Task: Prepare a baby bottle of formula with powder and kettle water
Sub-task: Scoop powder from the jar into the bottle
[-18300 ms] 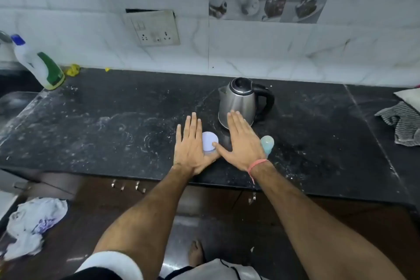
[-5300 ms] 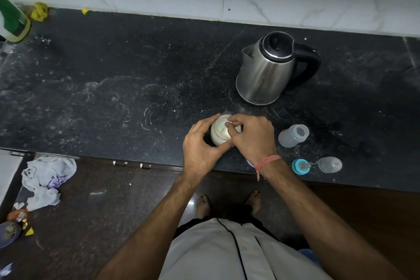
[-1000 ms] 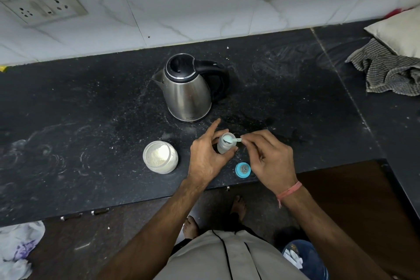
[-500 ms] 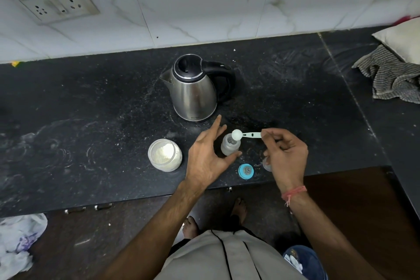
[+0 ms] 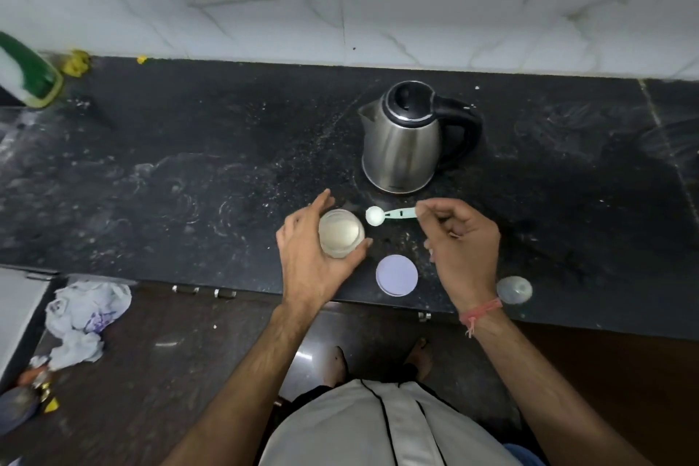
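The left hand [image 5: 314, 261] now cups the open powder jar [image 5: 341, 233] instead of the bottle, which is out of view, while the right hand [image 5: 463, 246] pinches the scoop [image 5: 389, 215] just beside it, suggesting another scoopful is coming.

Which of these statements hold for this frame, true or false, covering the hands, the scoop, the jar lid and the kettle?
1. The left hand is wrapped around the open powder jar. True.
2. The right hand holds the scoop by its handle. True.
3. The scoop's bowl is inside the jar. False: it sits in the air just beside the jar's rim.
4. The jar lid is screwed on. False: it lies flat on the counter near the front edge.
5. The kettle is being tipped. False: it stands upright, untouched.
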